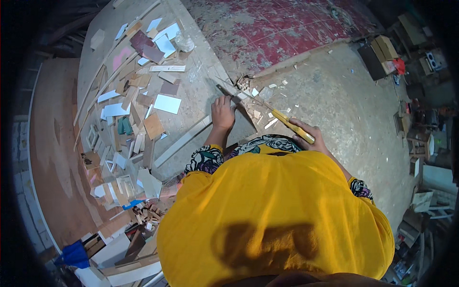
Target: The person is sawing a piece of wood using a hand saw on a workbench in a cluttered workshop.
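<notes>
1. The left hand point(223, 112) lay flat, fingers spread and released, pressing down on a pale strip point(184, 141) at the edge of the bench point(201, 76); it clasped nothing, only held the strip against the board.
2. The right hand point(308, 136) was clenched around the yellow handle of a saw point(282, 119); the handle sat in the fist, just right of the left hand.
3. The saw's thin blade ran up and left from the handle, crossing the bench edge just above the left hand's fingertips; its tip reached a small heap of chips point(244, 86); whether the teeth touched the strip could not be told.
4. The strip ran slantwise from under the left hand down and left along the bench; its near end lay close to the person's patterned sleeve point(205, 160).
5. Pale offcuts point(270, 122) lay scattered on the floor point(344, 110) beneath the blade, between the two hands.
6. Left of the strip the bench carried a dense litter of scraps point(138, 110): white, brown and pink pieces, well apart from the hands.
7. A white panel point(167, 104) lay among them, near the left hand but not touching it.
8. A worn red mat point(272, 28) lay beyond the saw's tip.
9. The yellow shirt point(277, 215) filled the lower middle, hiding both forearms below the wrists.
</notes>
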A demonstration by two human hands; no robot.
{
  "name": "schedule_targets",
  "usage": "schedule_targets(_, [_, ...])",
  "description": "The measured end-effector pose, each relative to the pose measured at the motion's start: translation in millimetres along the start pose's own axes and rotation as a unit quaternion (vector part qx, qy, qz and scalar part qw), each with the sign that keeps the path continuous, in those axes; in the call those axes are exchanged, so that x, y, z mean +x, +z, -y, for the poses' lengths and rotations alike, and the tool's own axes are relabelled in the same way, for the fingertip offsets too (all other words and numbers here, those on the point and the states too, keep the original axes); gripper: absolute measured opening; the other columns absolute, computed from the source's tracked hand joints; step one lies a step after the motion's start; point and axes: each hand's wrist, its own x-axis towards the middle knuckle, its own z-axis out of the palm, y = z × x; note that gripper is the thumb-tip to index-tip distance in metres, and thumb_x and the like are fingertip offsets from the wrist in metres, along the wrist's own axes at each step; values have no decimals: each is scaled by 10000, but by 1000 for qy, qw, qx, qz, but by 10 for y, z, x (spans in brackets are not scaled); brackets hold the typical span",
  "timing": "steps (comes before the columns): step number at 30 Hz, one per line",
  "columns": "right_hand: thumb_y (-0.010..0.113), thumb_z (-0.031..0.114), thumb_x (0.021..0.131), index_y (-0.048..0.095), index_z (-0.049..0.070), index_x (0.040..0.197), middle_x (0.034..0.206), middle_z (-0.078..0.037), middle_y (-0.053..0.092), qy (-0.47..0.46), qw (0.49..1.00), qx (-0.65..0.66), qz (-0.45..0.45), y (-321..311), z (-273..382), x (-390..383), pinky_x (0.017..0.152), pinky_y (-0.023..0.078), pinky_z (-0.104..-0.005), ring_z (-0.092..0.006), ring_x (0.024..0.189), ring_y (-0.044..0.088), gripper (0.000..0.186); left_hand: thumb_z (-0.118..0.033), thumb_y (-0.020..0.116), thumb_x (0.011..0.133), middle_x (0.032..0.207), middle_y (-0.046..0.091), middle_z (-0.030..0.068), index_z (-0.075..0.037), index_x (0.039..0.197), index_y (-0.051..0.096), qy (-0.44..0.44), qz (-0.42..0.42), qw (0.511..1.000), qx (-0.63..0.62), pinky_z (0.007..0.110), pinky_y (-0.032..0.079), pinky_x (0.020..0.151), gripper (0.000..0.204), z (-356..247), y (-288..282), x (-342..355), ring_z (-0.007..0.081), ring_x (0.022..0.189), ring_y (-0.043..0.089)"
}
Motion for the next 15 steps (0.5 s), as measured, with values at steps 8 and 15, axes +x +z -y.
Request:
schedule_targets(8, [632,-23,779,547,50,1215,1171,-122,612,21,997,21,70,-121,-91,84,902,427,-294,-248,1043,611,451,-94,482,738,1006,522,156,18,899,583,-21,-2,994,107,413,377,848,221,-5,115,-34,313,988,476])
schedule_targets(15, [630,-41,773,546,38,1211,1113,-138,631,37,997,49,43,-99,-107,-58,876,426,-269,-184,1004,612,452,-102,494,745,1012,525,146,13,940,577,-27,-41,990,133,409,378,862,241,-60,100,-9,306,1011,473])
